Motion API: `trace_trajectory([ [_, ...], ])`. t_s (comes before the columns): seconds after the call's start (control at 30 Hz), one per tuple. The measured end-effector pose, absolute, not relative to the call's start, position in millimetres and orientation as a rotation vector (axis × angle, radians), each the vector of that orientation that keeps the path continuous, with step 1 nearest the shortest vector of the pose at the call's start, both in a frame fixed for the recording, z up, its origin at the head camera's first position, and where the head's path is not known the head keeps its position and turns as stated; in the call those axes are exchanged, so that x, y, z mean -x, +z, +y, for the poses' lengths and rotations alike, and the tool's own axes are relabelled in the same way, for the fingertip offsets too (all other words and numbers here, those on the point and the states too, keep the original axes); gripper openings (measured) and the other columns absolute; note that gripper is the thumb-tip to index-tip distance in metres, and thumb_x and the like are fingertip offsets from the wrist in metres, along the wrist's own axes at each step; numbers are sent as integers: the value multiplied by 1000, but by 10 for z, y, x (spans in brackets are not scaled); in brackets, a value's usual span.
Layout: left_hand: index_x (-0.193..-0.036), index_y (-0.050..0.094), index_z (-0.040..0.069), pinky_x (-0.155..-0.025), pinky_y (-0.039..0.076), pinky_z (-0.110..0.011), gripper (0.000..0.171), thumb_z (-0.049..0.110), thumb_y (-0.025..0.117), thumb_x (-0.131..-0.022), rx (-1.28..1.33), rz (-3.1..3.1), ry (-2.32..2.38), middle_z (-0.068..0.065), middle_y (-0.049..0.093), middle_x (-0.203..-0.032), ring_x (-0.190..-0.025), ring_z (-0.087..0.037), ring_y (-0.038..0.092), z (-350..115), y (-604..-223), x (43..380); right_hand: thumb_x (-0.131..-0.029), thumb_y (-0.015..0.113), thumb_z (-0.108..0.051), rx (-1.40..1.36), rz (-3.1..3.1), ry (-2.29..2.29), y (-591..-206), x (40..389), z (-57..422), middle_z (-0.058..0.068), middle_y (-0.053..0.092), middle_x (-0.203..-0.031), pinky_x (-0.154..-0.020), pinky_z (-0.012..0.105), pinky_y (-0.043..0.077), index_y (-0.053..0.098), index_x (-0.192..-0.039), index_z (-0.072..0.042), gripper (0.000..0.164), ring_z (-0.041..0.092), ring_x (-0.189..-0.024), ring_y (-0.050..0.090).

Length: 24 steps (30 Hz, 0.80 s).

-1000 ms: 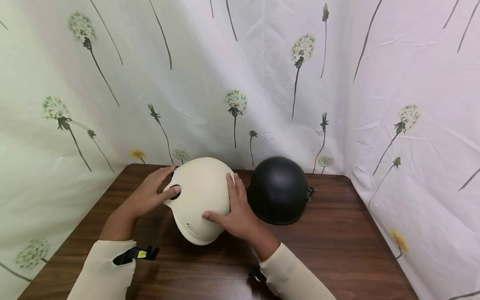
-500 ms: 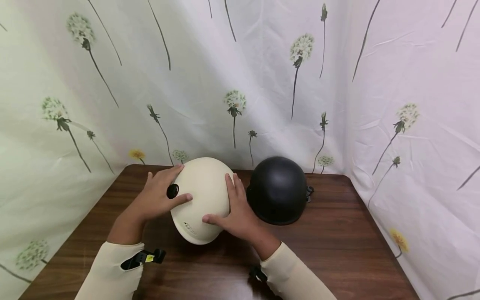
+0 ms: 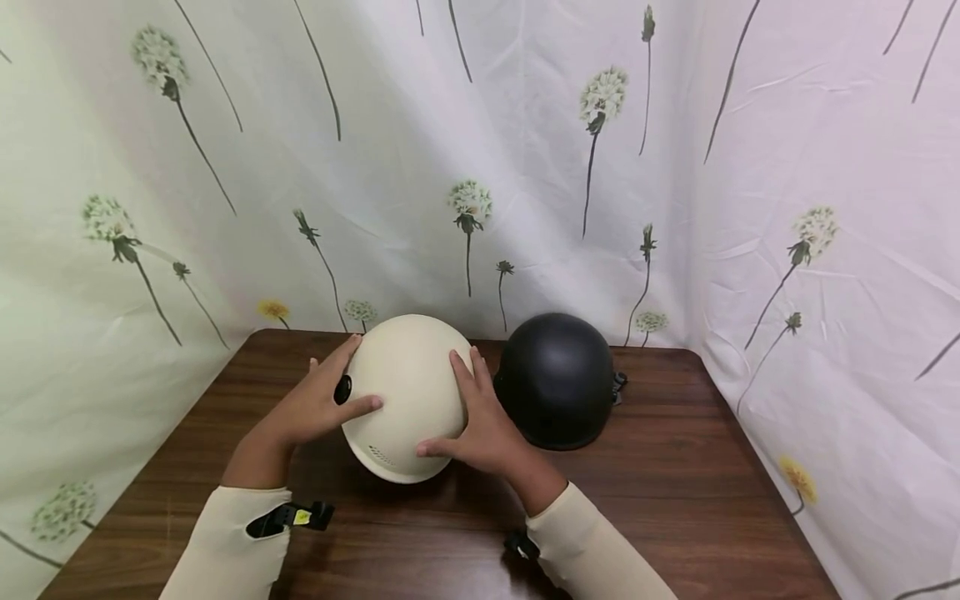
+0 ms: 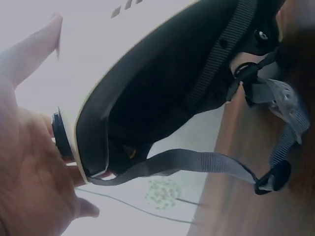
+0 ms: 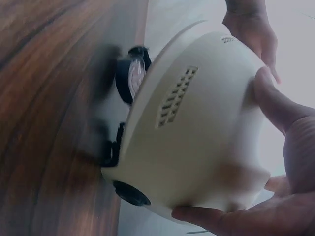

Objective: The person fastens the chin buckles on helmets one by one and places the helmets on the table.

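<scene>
Both hands hold a cream helmet [image 3: 408,392] above the table, one at each side. In the head view my left hand [image 3: 311,408] spreads over its left side, thumb on the shell and fingers reaching behind a round black disc [image 3: 342,389]. On the opposite side my right hand [image 3: 487,429] grips the shell between thumb and fingers. The left wrist view shows the helmet's dark lining [image 4: 157,88] and a grey chin strap [image 4: 197,162] hanging with a black slider [image 4: 273,177] and a clear plastic piece [image 4: 285,101]. Small slotted vents [image 5: 177,96] mark the shell in the right wrist view.
A matte black helmet [image 3: 555,379] sits dome-up on the brown wooden table [image 3: 675,492], just right of my right hand, its buckle [image 3: 618,385] showing at the right. White cloth [image 3: 405,167] printed with dandelions hangs behind the table and at both sides.
My left hand has slid rightward from the cream helmet's edge further onto its shell, thumb moving off the black disc. The helmet has turned slightly, and my right thumb has shifted a little right.
</scene>
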<state>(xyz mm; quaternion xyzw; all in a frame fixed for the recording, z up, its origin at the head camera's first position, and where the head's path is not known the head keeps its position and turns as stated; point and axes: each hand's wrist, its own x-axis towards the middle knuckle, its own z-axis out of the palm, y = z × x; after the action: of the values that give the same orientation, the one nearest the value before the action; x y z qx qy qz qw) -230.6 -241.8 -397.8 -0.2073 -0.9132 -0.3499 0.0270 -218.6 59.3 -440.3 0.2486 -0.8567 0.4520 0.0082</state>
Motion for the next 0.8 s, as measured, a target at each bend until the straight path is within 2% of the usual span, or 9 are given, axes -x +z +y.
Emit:
trace_trajectory([
  [0.1,-170,5,10,-115,-8,-80,105,42,73,-98,667,-2799,-1141,-22,9,-175,-159,-48,8,-2420,-4012,2337,-73,96,-52,-763,-2659,1432,-4416,2191,590,-3,-10,-176,-116,58,40,6,-169,-42,132,38,-161,13],
  [0.27,-171,7,16,-109,-7,-86,106,43,76,-95,687,-2791,-1151,-16,11,-175,-159,-48,10,-2380,-4024,2386,-72,96,-51,-725,-2653,1452,-4424,2204,595,-1,-7,-177,-116,58,38,9,-169,-41,130,38,-161,13],
  [0.37,-171,7,13,-111,-6,-85,111,47,78,-92,630,-2820,-1096,-20,11,-175,-159,-49,7,-2363,-4064,2397,-73,96,-50,-715,-2660,1451,-4424,2207,601,0,-5,-177,-116,58,39,11,-169,-40,128,37,-160,15],
  [0.6,-170,7,8,-120,-10,-73,117,53,79,-89,538,-2819,-1067,-30,9,-169,-157,-53,-1,-2343,-4170,2412,-77,93,-51,-704,-2664,1409,-4424,2197,598,6,-2,-177,-115,59,40,15,-170,-35,123,39,-159,18],
  [0.7,-170,1,9,-119,-10,-74,118,53,77,-91,556,-2833,-1061,-31,11,-169,-157,-54,2,-2329,-4186,2431,-79,92,-50,-712,-2657,1406,-4430,2193,597,7,1,-177,-115,59,40,20,-170,-30,118,40,-159,20],
  [0.8,-170,1,8,-116,-7,-79,113,52,73,-95,569,-2841,-1028,-29,13,-171,-157,-53,7,-2323,-4212,2441,-81,91,-48,-742,-2661,1399,-4449,2191,563,10,5,-177,-116,58,40,26,-169,-23,111,40,-158,21],
])
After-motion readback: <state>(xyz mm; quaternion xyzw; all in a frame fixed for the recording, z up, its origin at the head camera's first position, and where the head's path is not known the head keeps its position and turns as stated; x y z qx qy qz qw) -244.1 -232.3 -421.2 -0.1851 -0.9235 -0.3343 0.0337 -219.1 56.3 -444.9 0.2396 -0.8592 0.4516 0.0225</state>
